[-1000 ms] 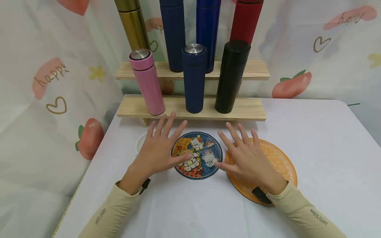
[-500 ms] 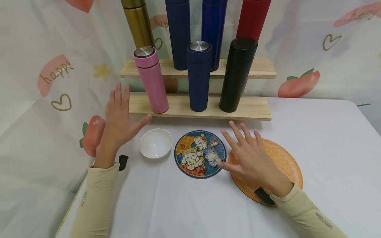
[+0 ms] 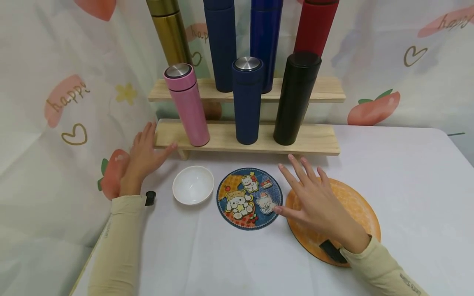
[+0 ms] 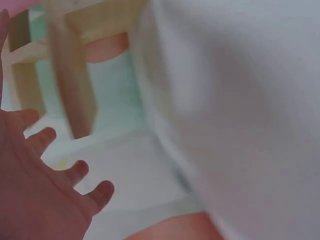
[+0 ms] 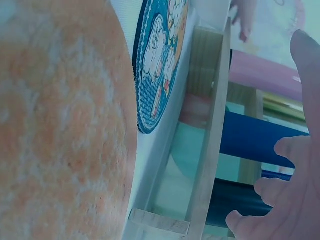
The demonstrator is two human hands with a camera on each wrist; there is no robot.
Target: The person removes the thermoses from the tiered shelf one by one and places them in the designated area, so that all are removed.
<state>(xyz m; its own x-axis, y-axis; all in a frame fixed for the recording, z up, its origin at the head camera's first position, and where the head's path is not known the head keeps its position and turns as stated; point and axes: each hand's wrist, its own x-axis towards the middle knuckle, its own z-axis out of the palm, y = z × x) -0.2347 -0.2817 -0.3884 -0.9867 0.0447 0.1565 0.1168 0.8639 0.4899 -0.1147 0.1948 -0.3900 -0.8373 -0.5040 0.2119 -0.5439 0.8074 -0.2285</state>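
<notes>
My left hand (image 3: pixel 142 158), fingers spread and straight, is at the left end of the lower wooden shelf (image 3: pixel 226 137), left of a pink thermos (image 3: pixel 189 111). Its thumb tip overlaps the shelf's front edge in the head view. In the left wrist view, the fingers (image 4: pixel 75 172) hold nothing and the shelf's leg (image 4: pixel 75 95) stands beyond them. Over an orange round mat (image 3: pixel 357 209) my right hand (image 3: pixel 314 201) is spread, holding nothing, its thumb near a round cartoon mat (image 3: pixel 249 199). A navy thermos (image 3: pixel 247 107) and a black thermos (image 3: pixel 296 102) stand upright on the lower shelf.
A white bowl (image 3: pixel 193 185) sits in front of the shelf's left part. On the upper shelf (image 3: pixel 326 89) stand several more thermoses, among them a gold one (image 3: pixel 170 37) and a red one (image 3: pixel 316 28). A patterned cloth (image 3: pixel 37 164) hangs along the left and back.
My left hand has moved left from above the bowl and cartoon mat to the lower shelf's left end, uncovering the bowl. The right hand stays over the orange mat.
</notes>
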